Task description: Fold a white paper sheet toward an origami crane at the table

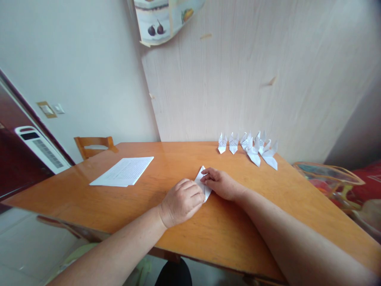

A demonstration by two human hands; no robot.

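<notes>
A small folded piece of white paper (pixel 200 178), with a pointed top, lies on the wooden table in front of me. My left hand (pixel 185 200) covers its lower left part, fingers curled and closed on the paper's edge. From the other side, my right hand (pixel 222 183) rests on the paper's upper right, its fingers stretched towards the left and slightly apart. Parts of the paper are hidden under both hands.
Several folded paper cranes (pixel 253 153) stand at the table's back right. A stack of printed sheets (pixel 122 171) lies on the left of the table (pixel 178 159). Behind the far left corner is a wooden chair (pixel 93 142). A wall borders the back edge.
</notes>
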